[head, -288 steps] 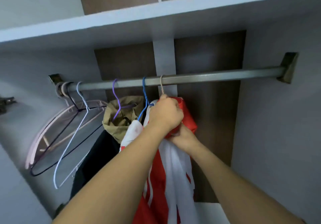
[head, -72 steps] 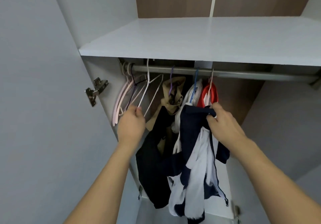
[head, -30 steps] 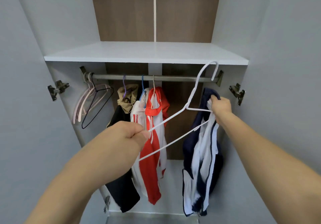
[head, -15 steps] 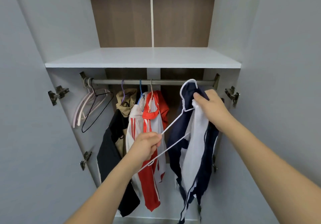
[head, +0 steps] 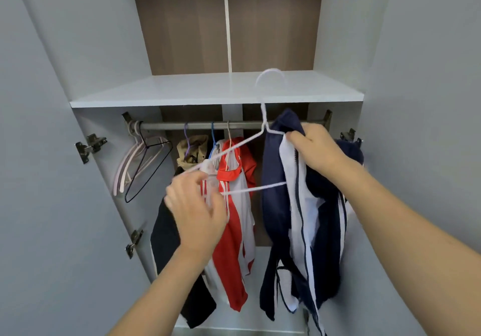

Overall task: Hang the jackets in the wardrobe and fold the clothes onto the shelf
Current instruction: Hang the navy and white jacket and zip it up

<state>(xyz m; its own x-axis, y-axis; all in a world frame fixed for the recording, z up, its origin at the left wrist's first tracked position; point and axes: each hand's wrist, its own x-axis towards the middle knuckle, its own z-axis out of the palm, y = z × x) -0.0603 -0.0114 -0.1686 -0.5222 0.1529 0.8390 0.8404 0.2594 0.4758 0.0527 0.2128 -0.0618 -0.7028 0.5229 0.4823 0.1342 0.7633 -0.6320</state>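
At centre frame I see my left hand [head: 194, 206] pinching the lower corner of a white hanger [head: 263, 124], fingers curled on the wire; at 3 o'clock from it my right hand [head: 316, 150] grips the collar of a navy and white jacket [head: 294, 205], the hanger's other arm tucked inside. Its hook pokes above the shelf [head: 182, 90] edge. The rail [head: 166, 125] at 12 carries a red and white jacket [head: 235, 205]; spare hangers [head: 140, 163] at 9 o'clock
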